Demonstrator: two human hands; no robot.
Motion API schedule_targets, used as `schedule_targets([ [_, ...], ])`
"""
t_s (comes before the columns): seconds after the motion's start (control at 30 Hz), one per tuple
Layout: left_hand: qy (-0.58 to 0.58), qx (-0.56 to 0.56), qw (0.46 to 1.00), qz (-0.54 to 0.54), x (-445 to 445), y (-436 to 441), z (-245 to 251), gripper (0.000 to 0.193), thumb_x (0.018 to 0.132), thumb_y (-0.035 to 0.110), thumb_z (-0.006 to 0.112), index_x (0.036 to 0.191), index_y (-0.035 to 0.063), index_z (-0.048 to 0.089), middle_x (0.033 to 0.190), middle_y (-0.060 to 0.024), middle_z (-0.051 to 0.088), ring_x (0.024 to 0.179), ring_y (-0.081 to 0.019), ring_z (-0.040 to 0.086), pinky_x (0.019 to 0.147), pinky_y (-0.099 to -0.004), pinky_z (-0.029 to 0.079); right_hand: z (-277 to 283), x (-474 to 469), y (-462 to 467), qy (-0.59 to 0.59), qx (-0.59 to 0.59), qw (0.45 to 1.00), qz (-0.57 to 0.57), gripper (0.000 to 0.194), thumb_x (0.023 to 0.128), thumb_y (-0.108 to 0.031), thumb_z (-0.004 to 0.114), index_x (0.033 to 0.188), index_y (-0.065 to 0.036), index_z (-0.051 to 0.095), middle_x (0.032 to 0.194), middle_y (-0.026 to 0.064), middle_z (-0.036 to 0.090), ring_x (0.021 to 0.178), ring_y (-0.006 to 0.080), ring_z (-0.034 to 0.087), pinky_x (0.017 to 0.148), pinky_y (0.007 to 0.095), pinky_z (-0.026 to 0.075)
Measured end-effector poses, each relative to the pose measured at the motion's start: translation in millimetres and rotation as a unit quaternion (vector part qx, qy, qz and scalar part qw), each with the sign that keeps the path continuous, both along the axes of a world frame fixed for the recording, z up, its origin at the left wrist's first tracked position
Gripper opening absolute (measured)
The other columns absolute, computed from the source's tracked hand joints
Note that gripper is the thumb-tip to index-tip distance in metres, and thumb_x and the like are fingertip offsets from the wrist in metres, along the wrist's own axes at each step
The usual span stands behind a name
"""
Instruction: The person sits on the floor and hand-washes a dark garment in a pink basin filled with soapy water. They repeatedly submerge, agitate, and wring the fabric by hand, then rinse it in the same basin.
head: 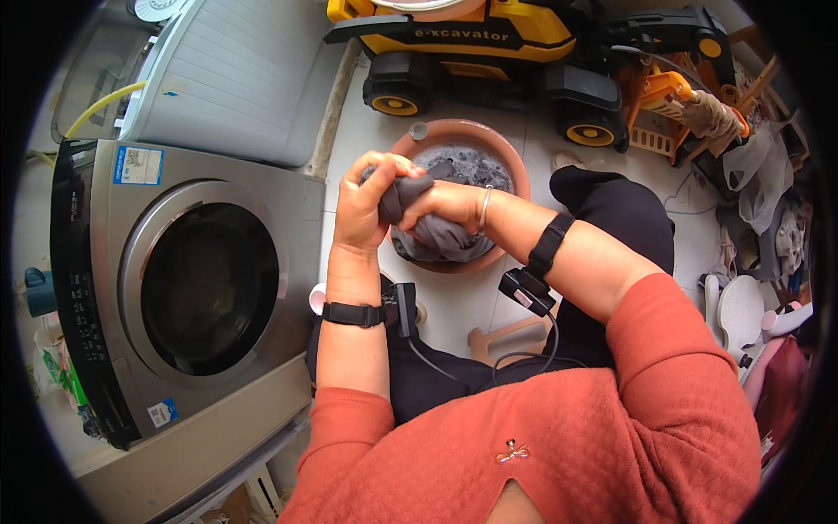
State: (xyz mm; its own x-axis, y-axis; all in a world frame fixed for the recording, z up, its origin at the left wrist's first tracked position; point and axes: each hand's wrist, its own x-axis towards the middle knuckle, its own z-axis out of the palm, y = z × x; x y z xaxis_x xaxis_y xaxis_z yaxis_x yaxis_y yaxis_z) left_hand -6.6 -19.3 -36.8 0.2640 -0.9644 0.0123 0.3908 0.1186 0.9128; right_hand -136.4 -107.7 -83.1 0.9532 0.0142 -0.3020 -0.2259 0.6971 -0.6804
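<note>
Both my hands grip a bunched dark grey cloth [399, 196] above the near left part of a pink plastic basin [517, 164]. My left hand [366, 203] is wrapped around the cloth's left side, thumb on top. Close beside it, my right hand [445, 203] clasps the same cloth from the right, knuckles up. Lower folds of grey fabric [452, 239] hang or lie inside the basin; where the held part joins them is hidden. Foamy water [484, 164] fills the basin's far side. On its far left rim sits a small clear round object [418, 131].
A front-loading washing machine [209, 288] stands at left, beside a pale grey ribbed appliance [229, 85]. Beyond the basin is a yellow and black toy excavator [465, 46]. A plastic bag [759, 170] hangs at right. A pink cup [317, 299] stands near my left forearm.
</note>
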Motion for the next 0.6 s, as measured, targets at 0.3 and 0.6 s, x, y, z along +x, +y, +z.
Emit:
schedule_targets([
  [0.3, -0.102, 0.127, 0.96, 0.23, -20, -24, -3, 0.049, 0.102, 0.039, 0.059, 0.065, 0.0096, 0.047, 0.06, -0.0014, 0.048, 0.058, -0.011, 0.043, 0.055, -0.027, 0.037, -2, 20, 17, 0.024, -0.364, 0.924, -0.111, 0.031, 0.081, -0.025, 0.068, 0.102, -0.002, 0.069, 0.098, 0.0165, 0.072, 0.093, 0.0268, 0.066, 0.086, 0.0362, 0.051],
  [0.6, 0.079, 0.076, 0.976, 0.189, -2, -16, -16, 0.047, 0.106, 0.04, 0.047, 0.071, 0.0086, 0.043, 0.076, -0.0113, 0.059, 0.07, -0.0187, 0.057, 0.064, -0.0322, 0.049, 1, 7, -1, 0.031, -0.548, 0.833, -0.074, 0.06, 0.07, -0.047, 0.079, 0.107, 0.0, 0.068, 0.111, 0.0245, 0.068, 0.107, 0.0382, 0.065, 0.092, 0.0409, 0.05],
])
